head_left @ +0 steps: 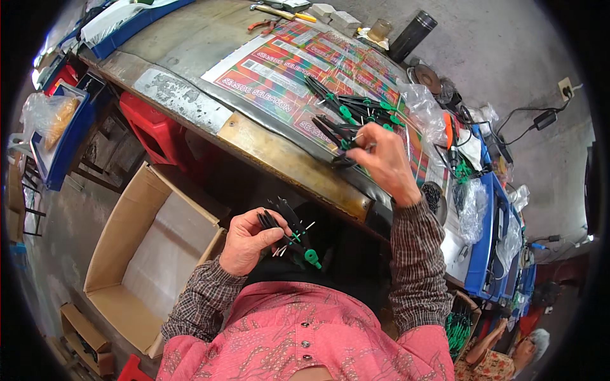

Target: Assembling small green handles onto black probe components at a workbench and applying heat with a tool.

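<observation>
Between the fingers and thumb of my left hand (244, 244) is a cluster of slim black pieces with green fittings (297, 236), held over my lap; thin white pins stick out of it. At the table's near edge, my right hand (389, 162) has its thumb and fingers curled closed around the end of some black pieces (329, 132). Just beyond it lies a loose pile of similar black-and-green pieces (368, 106), on a colourful printed sheet (260, 82) that covers part of the table. The fingertips of my right hand partly hide what they grip.
An open cardboard box (111, 254) stands at my left, with a red stool (149, 124) behind it. A hammer (286, 13) and a dark cylinder (413, 36) are at the table's far side. Blue trays (480, 270) and plastic bags line the right. Another person (502, 355) sits lower right.
</observation>
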The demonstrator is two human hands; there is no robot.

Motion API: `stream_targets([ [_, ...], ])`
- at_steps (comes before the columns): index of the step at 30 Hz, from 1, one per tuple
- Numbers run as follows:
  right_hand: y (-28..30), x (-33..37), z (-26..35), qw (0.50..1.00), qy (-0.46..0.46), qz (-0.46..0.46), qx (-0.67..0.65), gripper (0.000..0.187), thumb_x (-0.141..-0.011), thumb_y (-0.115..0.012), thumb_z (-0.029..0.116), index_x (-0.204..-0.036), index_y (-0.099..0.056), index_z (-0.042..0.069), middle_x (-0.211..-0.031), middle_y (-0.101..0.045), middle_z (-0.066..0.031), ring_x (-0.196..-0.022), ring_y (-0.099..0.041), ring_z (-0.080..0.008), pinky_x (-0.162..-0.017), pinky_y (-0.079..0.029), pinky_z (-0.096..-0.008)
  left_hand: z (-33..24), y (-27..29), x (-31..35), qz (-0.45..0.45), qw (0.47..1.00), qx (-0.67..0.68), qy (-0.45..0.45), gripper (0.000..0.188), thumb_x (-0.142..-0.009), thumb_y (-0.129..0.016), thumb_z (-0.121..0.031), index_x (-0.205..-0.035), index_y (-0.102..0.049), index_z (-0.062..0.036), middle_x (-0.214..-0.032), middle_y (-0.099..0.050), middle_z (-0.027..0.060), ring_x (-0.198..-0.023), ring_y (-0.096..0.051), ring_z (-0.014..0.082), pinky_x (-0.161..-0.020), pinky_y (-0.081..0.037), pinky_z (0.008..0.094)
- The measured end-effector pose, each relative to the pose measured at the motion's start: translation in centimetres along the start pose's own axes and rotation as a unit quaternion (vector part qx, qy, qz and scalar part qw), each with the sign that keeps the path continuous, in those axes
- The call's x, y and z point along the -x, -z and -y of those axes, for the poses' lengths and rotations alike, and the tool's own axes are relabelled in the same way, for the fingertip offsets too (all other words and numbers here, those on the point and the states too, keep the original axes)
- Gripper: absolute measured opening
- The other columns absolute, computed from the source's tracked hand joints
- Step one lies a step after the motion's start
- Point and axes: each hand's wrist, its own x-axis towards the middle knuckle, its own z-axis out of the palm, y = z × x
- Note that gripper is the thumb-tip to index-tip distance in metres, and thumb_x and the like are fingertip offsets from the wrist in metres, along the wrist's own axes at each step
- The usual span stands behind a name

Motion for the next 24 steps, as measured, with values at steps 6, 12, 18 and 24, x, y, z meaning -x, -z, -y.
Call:
stream_targets([
  [6,-2.5,8.0,4.2,0.929,-0.136,0.122,-0.322,0.022,-0.081,-0.069,0.004,-0.099,-0.057,-0.001,-0.082,-0.06,-0.0014,-0.07,-0.053,-0.0044,-0.059,-0.045,-0.0218,0.6,0.5,0.4,0.003,0.999,0.006,-0.046,0.016,-0.085,-0.068,-0.005,-0.099,-0.064,-0.0008,-0.087,-0.067,0.0067,-0.072,-0.061,0.0099,-0.059,-0.052,0.0224],
  [12,-5.5,12.9,4.6,0.88,-0.19,0.188,-0.393,0.021,-0.083,-0.068,0.003,-0.1,-0.058,0.0,-0.079,-0.06,-0.0012,-0.067,-0.053,-0.0031,-0.056,-0.043,-0.0195,0.6,-0.1,1.5,0.011,1.0,-0.014,0.013,0.022,-0.08,-0.071,-0.006,-0.101,-0.065,-0.0013,-0.087,-0.067,0.0047,-0.077,-0.063,0.0108,-0.063,-0.052,0.0221],
  [18,-5.9,14.6,4.9,0.885,-0.168,0.229,-0.368,0.022,-0.082,-0.07,0.007,-0.098,-0.059,-0.001,-0.08,-0.061,-0.0026,-0.064,-0.054,-0.0045,-0.056,-0.045,-0.0214,1.7,-0.4,2.5,0.046,0.998,-0.024,0.044,0.014,-0.08,-0.071,-0.003,-0.093,-0.066,0.0004,-0.086,-0.066,0.005,-0.072,-0.061,0.0107,-0.062,-0.051,0.0241],
  [24,-6.1,15.2,5.8,0.942,-0.083,0.128,-0.299,0.018,-0.084,-0.067,0.01,-0.095,-0.063,-0.002,-0.08,-0.061,-0.0047,-0.065,-0.056,-0.0072,-0.056,-0.046,-0.0236,1.2,-1.5,3.1,0.059,0.996,-0.044,0.049,0.011,-0.08,-0.068,0.0,-0.091,-0.066,0.0006,-0.084,-0.065,0.0046,-0.072,-0.06,0.0104,-0.066,-0.05,0.0241],
])
